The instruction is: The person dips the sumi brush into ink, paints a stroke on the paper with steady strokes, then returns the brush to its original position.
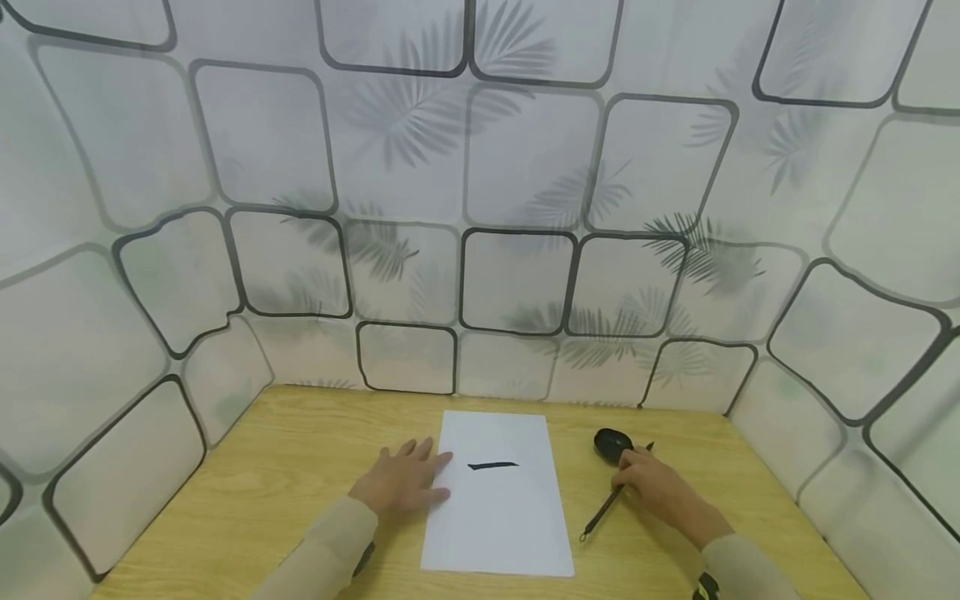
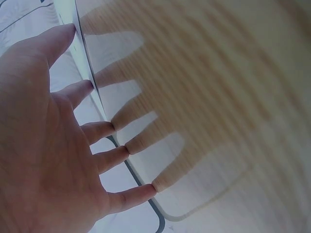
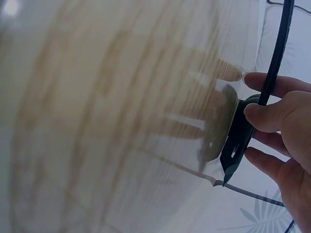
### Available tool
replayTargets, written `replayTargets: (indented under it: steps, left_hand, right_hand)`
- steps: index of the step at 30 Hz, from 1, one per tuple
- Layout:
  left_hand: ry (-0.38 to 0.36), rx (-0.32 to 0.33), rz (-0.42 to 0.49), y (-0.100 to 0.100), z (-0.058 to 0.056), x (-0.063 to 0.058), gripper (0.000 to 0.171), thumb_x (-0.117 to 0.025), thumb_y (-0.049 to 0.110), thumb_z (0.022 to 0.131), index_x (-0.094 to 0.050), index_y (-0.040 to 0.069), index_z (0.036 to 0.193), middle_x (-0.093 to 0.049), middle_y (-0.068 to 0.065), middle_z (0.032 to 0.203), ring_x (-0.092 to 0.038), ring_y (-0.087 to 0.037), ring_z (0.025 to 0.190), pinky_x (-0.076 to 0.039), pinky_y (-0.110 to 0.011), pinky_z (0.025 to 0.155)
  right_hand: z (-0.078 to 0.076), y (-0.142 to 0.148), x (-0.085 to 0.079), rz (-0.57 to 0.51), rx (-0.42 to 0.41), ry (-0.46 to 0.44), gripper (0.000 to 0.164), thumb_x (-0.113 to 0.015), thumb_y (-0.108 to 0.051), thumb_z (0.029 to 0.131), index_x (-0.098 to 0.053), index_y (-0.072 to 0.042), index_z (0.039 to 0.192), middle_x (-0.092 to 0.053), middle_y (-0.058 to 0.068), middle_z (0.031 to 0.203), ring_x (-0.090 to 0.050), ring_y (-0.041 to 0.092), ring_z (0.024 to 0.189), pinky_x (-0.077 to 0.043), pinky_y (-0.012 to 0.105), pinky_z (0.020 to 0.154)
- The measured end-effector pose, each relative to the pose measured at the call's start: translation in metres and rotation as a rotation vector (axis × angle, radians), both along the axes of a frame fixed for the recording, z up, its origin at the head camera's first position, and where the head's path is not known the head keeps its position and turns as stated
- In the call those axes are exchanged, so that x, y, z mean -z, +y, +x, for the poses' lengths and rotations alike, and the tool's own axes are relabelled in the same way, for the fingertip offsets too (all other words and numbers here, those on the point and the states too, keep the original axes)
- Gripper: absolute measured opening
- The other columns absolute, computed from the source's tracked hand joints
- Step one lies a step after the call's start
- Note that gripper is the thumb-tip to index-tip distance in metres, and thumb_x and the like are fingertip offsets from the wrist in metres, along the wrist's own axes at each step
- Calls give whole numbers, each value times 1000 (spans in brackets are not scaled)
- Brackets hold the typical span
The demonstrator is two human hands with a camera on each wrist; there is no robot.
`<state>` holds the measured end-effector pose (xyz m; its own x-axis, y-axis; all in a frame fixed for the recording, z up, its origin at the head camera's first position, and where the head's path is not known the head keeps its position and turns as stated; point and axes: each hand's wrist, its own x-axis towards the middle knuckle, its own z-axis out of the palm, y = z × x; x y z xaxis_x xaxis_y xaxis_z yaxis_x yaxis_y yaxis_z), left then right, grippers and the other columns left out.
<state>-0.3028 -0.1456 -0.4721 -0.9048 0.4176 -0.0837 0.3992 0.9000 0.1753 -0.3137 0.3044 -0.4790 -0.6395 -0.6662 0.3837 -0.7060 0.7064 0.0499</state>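
Note:
A white sheet of paper (image 1: 498,525) lies on the wooden table, with one horizontal black ink stroke (image 1: 492,465) in its upper half. My left hand (image 1: 401,482) is spread flat at the sheet's left side, thumb and fingertips over its edge; in the left wrist view its fingers (image 2: 131,193) are extended and apart, touching the tabletop. Between thumb and fingers my right hand (image 1: 656,485) pinches a dark writing brush (image 1: 602,511), its looped end towards me and its pointed tip away. Just beyond these fingers sits a small black ink dish (image 1: 611,445), which the brush overlaps in the right wrist view.
The glossy wood-grain table (image 1: 315,433) meets a patterned wall covering (image 1: 517,283) at the back and on both sides. Its side edges run close beyond the hands.

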Motion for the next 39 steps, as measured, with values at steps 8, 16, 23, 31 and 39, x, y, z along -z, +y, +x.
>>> replayTargets:
  steps: [8, 16, 23, 31, 39]
  left_hand:
    - [-7, -4, -3, 0, 2, -3, 70, -50, 64, 100, -43, 26, 158, -35, -17, 167, -35, -45, 153, -26, -76, 119]
    - [-9, -5, 4, 1, 2, -4, 70, -51, 63, 100, -44, 25, 158, -36, -18, 166, -35, -46, 152, -26, -77, 118]
    - [-14, -7, 5, 2, 2, -5, 69, -51, 63, 100, -44, 25, 158, -36, -18, 166, -34, -46, 153, -25, -77, 119]
    - [-23, -12, 19, 1, 2, -5, 68, -53, 60, 100, -45, 24, 157, -36, -19, 166, -34, -48, 152, -24, -78, 118]
    - [-22, -11, 12, 1, 1, -6, 69, -51, 60, 100, -44, 23, 158, -36, -19, 166, -34, -47, 153, -24, -78, 118]
  right_hand:
    - [-2, 1, 2, -43, -13, -13, 22, -79, 6, 77, -81, -15, 84, -60, -6, 84, -48, 8, 79, -52, 29, 69]
    - [-2, 5, 7, -90, -24, 27, 34, -80, 16, 70, -78, -18, 77, -59, -7, 85, -52, 9, 80, -57, 36, 75]
    - [-3, 10, 10, -107, -18, 10, 37, -80, 17, 69, -75, -20, 75, -59, -6, 88, -52, 10, 82, -55, 33, 72]
    - [-6, 14, 12, -125, -43, -7, 42, -75, 20, 71, -72, -22, 74, -59, -6, 87, -48, 9, 78, -49, 30, 66]
    - [-5, 14, 1, -123, -46, 27, 40, -71, 23, 71, -76, -16, 80, -61, -2, 87, -56, 15, 77, -55, 34, 68]
